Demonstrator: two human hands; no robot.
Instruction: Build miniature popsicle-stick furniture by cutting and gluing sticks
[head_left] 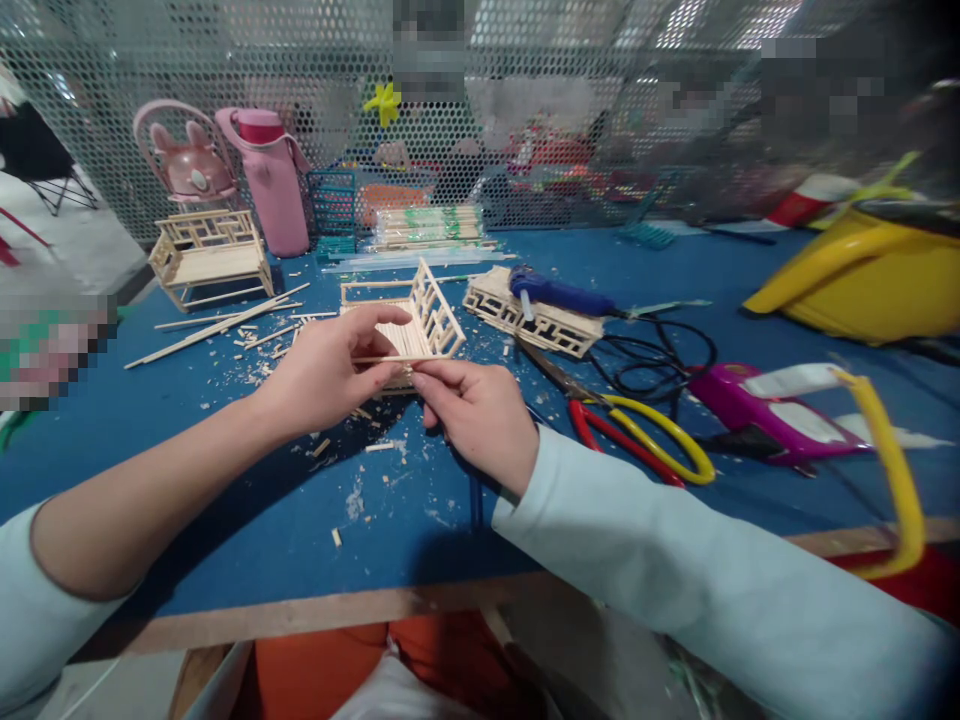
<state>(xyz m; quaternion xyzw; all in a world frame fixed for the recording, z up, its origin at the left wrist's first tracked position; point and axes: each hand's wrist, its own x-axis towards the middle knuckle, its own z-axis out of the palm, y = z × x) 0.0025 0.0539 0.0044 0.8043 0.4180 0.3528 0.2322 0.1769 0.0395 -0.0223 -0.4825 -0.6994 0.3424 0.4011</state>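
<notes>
A small wooden stick frame (439, 312) with a latticed side panel stands on the blue table in front of me. My left hand (330, 365) reaches over its left side, index finger arched above it and thumb at its near edge. A thin stick (442, 358) runs along that near edge. My right hand (480, 410) is closed in a pinch at the stick's right part, beside the frame's near corner. The left fingertips are partly hidden, so what they press on is hard to see.
A finished small bench (214, 255) and loose sticks (217, 325) lie left. A blue glue gun (559, 292) rests on another lattice piece (532, 318). Scissors (637, 425), black cable and a purple tool (780, 410) are right. A pink bottle (274, 190) stands behind.
</notes>
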